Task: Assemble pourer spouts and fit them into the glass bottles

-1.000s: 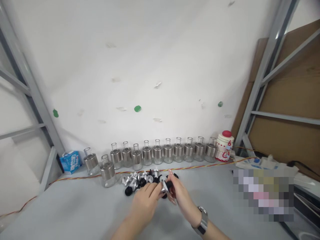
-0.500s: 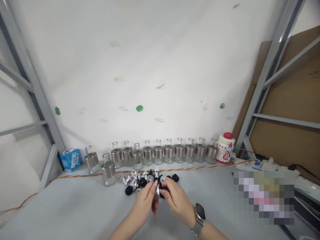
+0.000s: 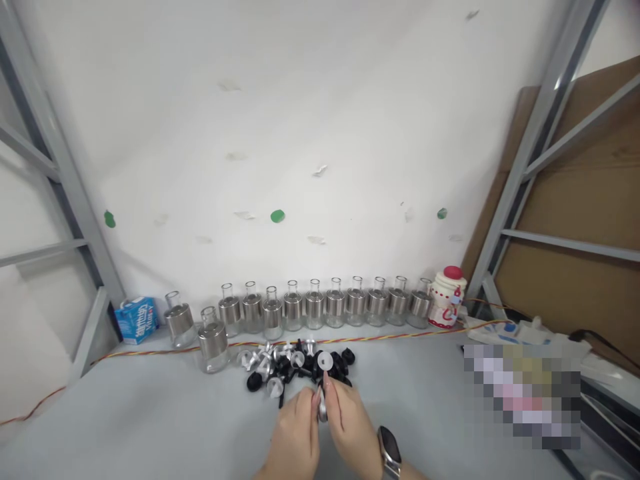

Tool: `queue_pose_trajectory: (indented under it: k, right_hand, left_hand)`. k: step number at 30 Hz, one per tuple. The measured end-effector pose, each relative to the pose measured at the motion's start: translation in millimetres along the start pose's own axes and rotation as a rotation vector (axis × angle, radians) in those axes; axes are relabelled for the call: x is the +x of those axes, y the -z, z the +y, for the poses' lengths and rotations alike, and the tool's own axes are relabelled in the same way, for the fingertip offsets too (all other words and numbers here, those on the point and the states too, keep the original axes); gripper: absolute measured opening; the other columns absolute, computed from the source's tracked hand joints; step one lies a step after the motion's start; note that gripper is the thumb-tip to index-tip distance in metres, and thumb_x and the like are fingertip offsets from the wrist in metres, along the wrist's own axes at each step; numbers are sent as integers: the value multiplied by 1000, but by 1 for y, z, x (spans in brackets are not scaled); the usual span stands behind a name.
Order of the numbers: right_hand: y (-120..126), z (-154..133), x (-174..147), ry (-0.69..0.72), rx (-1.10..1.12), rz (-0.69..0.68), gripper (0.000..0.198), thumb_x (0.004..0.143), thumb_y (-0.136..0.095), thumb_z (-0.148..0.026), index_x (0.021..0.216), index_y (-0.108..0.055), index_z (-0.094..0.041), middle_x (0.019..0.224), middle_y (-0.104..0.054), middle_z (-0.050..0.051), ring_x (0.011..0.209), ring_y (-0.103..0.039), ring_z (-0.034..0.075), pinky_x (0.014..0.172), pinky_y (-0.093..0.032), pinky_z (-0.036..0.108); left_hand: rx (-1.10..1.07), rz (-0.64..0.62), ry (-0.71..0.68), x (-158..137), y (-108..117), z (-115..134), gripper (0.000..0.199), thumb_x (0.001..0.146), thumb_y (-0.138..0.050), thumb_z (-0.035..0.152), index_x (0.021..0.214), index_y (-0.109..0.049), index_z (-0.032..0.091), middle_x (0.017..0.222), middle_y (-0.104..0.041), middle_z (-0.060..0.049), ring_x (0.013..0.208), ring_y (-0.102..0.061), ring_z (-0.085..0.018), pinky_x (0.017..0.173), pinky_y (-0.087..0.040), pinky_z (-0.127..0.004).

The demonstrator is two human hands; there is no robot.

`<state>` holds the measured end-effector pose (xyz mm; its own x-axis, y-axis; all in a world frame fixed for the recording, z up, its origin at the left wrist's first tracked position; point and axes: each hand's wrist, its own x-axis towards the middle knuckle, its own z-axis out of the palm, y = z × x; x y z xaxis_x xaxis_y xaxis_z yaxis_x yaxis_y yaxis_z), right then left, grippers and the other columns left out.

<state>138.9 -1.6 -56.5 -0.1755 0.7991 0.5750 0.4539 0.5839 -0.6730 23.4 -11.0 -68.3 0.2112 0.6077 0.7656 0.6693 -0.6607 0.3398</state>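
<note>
Left hand [image 3: 294, 427]: closed, fingertips gripping one side of a silver piece [image 3: 323, 409]
Right hand [image 3: 354, 423]: closed on the opposite side, equally near
Silver piece: between both hands, rounded rim edge-on, long axis roughly forward from the body
Pile [image 3: 297, 361]: just beyond, on the smooth grey counter [image 3: 150, 407]; shiny silver flanges, dark black caps [image 3: 255, 381]
Bottles [image 3: 315, 305]: farther back, clear glass, metallic bands

On table [image 3: 125, 413]: bottles [image 3: 315, 305] rowed along wall [image 3: 350, 133], box [image 3: 137, 321] left of them, jar [image 3: 447, 300] at right end. Cord [image 3: 390, 336] before row. Front bottle [image 3: 213, 340] before cord, left of heaped parts [image 3: 298, 360]. Nearest: single part [image 3: 323, 408] between person's left hand [image 3: 296, 427] and right hand [image 3: 351, 423].
</note>
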Motion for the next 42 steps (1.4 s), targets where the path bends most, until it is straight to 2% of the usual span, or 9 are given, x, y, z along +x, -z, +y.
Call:
queue_pose_trajectory:
  k: [6, 10, 16, 21, 26, 30, 35, 38, 42]
  right_hand:
    - [-2, 0, 16, -657, 593, -232, 42, 78, -35, -56, 55, -35, -21, 37, -28, -9, 31, -26, 7, 33, -22, 20]
    - [2, 1, 28, -944, 1018, -350, 51, 71, -41, -62, 46, -26, -21, 31, -20, -12, 26, -14, 3, 29, -12, 17]
    - [5, 3, 32, -754, 987, -239, 61, 71, -28, -71, 40, -35, -20, 26, -29, -8, 21, -21, 4, 27, -22, 19]
    - [1, 10, 33, -613, 806, -4, 51, 70, -38, -67, 57, -45, -18, 34, -38, -8, 26, -32, 6, 28, -25, 18]
    - [1, 8, 25, -440, 703, -119, 36, 79, -43, -51, 94, -47, -19, 56, -48, -6, 39, -45, 7, 36, -36, 18]
    - [-4, 9, 19, -356, 645, -150, 30, 76, -55, -40, 97, -47, -21, 68, -49, -5, 50, -52, 8, 45, -43, 21]
    - [-5, 15, 27, -514, 798, -61, 33, 65, -65, -41, 82, -48, -18, 65, -54, -4, 48, -55, 11, 48, -45, 25]
    - [2, 16, 34, -601, 911, 40, 37, 61, -70, -37, 87, -52, -18, 66, -57, -3, 50, -57, 12, 51, -46, 26]
    - [10, 13, 37, -674, 1035, 117, 38, 58, -72, -31, 90, -56, -18, 71, -60, -1, 58, -61, 13, 60, -48, 27]
  left_hand:
    - [182, -18, -179, 8, 2, -9, 21, 85, -26, 13, 76, -45, 18, 56, -53, -2, 48, -52, -15, 48, -37, -24]
    - [128, -129, -42, 20, 5, -13, 26, 87, -25, 19, 71, -45, 19, 57, -55, -3, 52, -53, -17, 48, -37, -25]
    - [-569, -181, 697, 27, 4, -6, 35, 86, -26, 45, 70, -44, 20, 40, -38, 8, 34, -41, -10, 37, -33, -20]
    - [-1009, -150, 1014, 31, -7, -17, 44, 72, -38, 62, 56, -34, 21, 29, -28, 12, 22, -29, -8, 25, -28, -20]
    - [-997, -201, 1029, 30, -9, -23, 49, 68, -39, 67, 59, -41, 19, 30, -35, 11, 22, -33, -7, 25, -29, -18]
    - [-884, -295, 970, 29, -4, -24, 49, 72, -32, 65, 73, -46, 18, 28, -37, 11, 21, -32, -8, 25, -26, -17]
    - [-669, -266, 886, 45, 19, -40, 46, 77, -30, 58, 86, -50, 17, 36, -46, 8, 28, -43, -11, 30, -29, -18]
    - [-405, -153, 798, 55, 38, -55, 38, 75, -41, 52, 73, -55, 17, 44, -54, 3, 41, -52, -14, 40, -34, -20]
    - [9, -223, 711, 56, 50, -63, 33, 82, -37, 40, 68, -58, 19, 54, -61, -1, 52, -57, -16, 53, -36, -24]
